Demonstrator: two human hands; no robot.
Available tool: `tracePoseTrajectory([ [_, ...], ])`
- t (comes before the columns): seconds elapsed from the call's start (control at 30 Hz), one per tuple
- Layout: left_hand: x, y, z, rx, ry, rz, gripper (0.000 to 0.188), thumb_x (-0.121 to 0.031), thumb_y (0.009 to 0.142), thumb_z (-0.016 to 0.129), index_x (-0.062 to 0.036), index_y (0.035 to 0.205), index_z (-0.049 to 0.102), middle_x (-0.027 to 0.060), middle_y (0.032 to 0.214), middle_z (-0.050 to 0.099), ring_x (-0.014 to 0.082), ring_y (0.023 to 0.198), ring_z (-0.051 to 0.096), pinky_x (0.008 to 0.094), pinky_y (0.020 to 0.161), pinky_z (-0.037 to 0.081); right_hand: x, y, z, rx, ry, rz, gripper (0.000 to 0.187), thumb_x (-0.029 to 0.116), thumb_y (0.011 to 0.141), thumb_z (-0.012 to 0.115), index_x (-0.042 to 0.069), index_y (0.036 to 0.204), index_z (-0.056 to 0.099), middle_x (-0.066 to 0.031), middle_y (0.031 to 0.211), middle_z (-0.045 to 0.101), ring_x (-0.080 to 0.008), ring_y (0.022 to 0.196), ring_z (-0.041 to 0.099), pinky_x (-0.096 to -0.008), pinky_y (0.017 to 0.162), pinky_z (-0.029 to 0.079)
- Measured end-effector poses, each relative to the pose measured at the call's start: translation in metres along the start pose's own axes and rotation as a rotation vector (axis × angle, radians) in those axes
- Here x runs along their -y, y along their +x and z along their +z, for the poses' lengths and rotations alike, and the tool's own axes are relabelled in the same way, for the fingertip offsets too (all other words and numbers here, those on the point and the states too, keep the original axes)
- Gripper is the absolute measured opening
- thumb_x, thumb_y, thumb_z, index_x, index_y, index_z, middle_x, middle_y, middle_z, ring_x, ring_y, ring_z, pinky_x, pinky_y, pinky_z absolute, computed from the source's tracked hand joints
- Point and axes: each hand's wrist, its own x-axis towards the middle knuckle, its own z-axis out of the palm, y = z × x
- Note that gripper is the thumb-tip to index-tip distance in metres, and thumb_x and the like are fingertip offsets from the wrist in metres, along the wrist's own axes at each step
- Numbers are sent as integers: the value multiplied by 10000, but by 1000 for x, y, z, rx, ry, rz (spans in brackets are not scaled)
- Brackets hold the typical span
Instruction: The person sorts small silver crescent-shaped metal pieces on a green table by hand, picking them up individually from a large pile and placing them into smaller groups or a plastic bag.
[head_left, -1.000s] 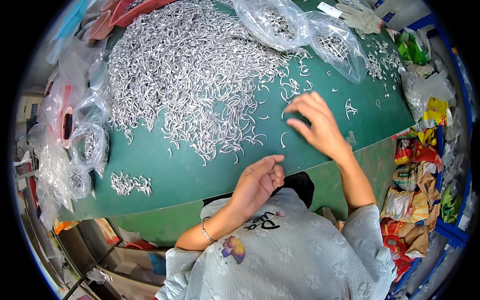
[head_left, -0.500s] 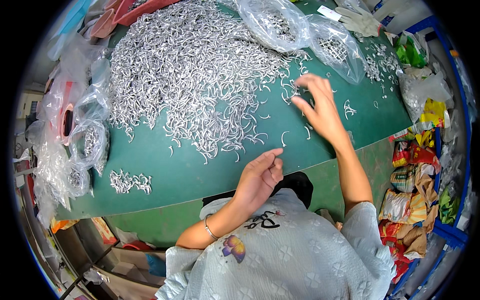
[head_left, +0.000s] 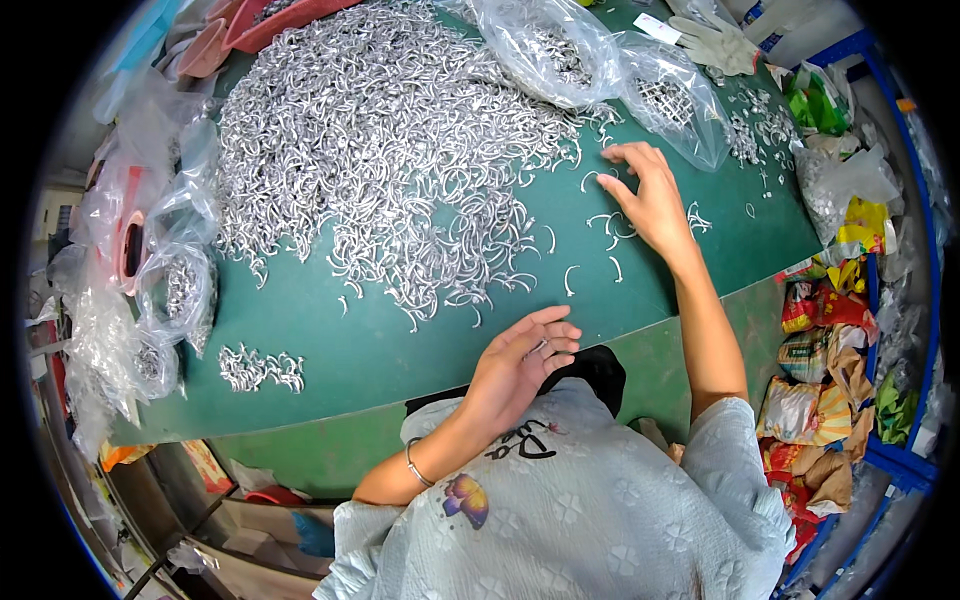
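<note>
Your left hand [head_left: 508, 368] has uncurled above your lettered shirt [head_left: 610, 490], its grip parted around a metal piece [head_left: 537, 347], while your right hand [head_left: 652, 205] gapes over the desk [head_left: 400, 375].

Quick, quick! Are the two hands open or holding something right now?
Left hand: partly curled, holding a small silver piece.
Right hand: open, with nothing seen in its grip.
</note>
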Motion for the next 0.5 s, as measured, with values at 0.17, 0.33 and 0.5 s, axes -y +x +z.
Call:
tracePoseTrajectory([
  [0.17, 5, 5, -10, 109, -70, 12, 274, -29, 940, 435, 41, 1194, 513, 127, 1018, 601, 184, 874, 586, 297, 801, 493, -10, -8, -7, 132, -41, 16, 228, 113, 762, 704, 14, 933, 589, -125, 947, 577, -325, 931, 539, -407, 823, 432],
  [0.33, 5, 7, -12, 96, -54, 37, 270, -14, 932, 442, 43, 1184, 523, 137, 1045, 611, 185, 896, 604, 295, 824, 499, 4, -13, -20, 180, -37, -161, 230, 132, 744, 720, 41, 903, 582, -115, 921, 550, -307, 934, 512, -388, 826, 415],
  [0.5, 9, 9, -12, 103, -18, 13, 274, -41, 935, 450, 42, 1186, 524, 150, 1079, 614, 198, 950, 611, 303, 856, 497, 10, -25, 1, 177, -64, -101, 162, 118, 763, 700, 42, 804, 563, -91, 910, 520, -282, 898, 468, -382, 816, 367],
])
